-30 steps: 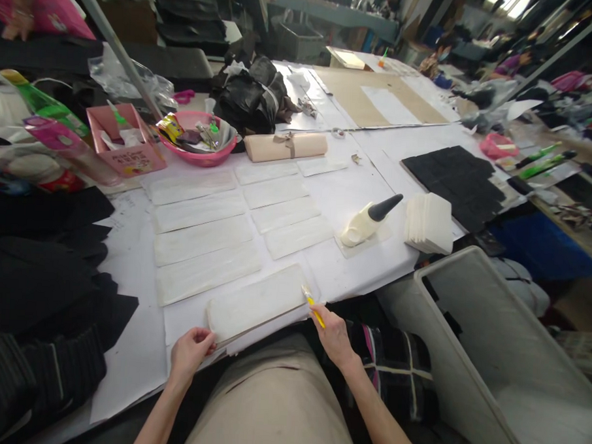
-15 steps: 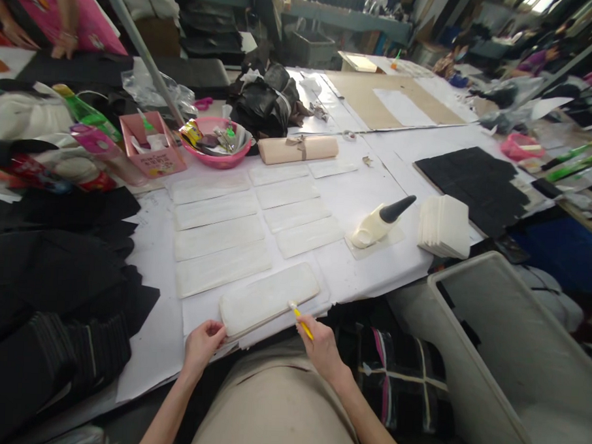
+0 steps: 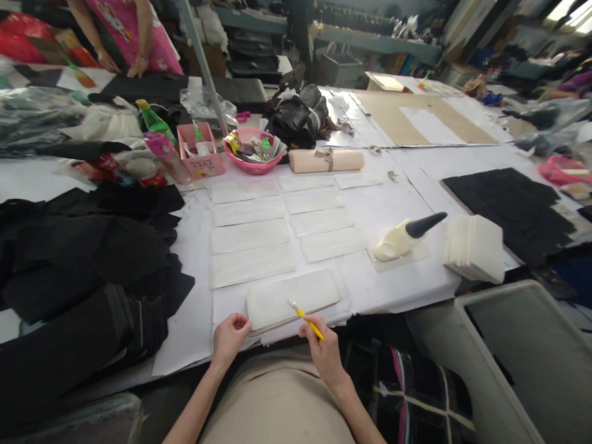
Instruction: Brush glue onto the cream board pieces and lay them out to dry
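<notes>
My right hand (image 3: 324, 351) grips a yellow-handled brush (image 3: 311, 322). The brush's pale tip rests on or just over the top of a white rectangular panel stack (image 3: 293, 295) at the table's front edge. At the stack's lower left corner is my left hand (image 3: 232, 337), its thumb and fingers pinched together; what they hold, if anything, is too small to tell. Several thin white strips (image 3: 252, 266) lie in two columns beyond the stack. A cream bottle with a dark conical nozzle (image 3: 396, 243) leans on a small sheet to the right.
Black cut pieces (image 3: 79, 252) cover the table's left side. White blocks (image 3: 476, 246) stand near the grey bin (image 3: 530, 363) on the right. A pink basin (image 3: 254, 161) and a rolled pink bundle (image 3: 328, 160) lie farther back. A person in a pink apron (image 3: 123, 24) stands back left.
The view has swung left, so the scene sits farther right. On the panel, the brush tip has moved from the front edge inward and to the left.
</notes>
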